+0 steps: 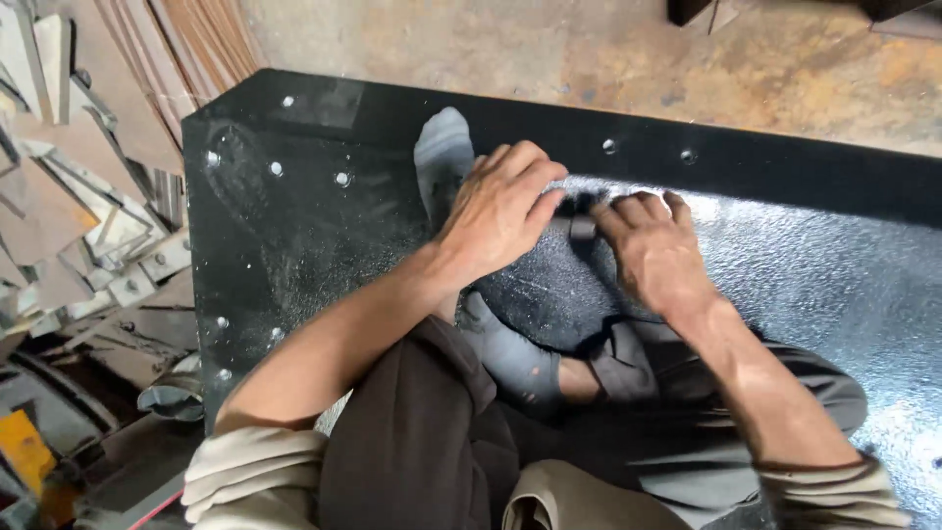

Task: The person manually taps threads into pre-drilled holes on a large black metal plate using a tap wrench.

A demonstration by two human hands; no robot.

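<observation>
Black textured panel fills the frame's centre; I see my left hand and right hand pressed on it, fingers pinching a small dark piece, grey-socked feet beneath.

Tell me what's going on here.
A person sits on a large black textured metal panel laid on a workshop floor, with grey-socked feet resting on it. Both hands work close together at one spot on the panel: the left hand lies flat, fingers pressing down, and the right hand presses beside it on a small dark piece that is too hidden to identify. Metal offcuts are piled to the left of the panel.
</observation>
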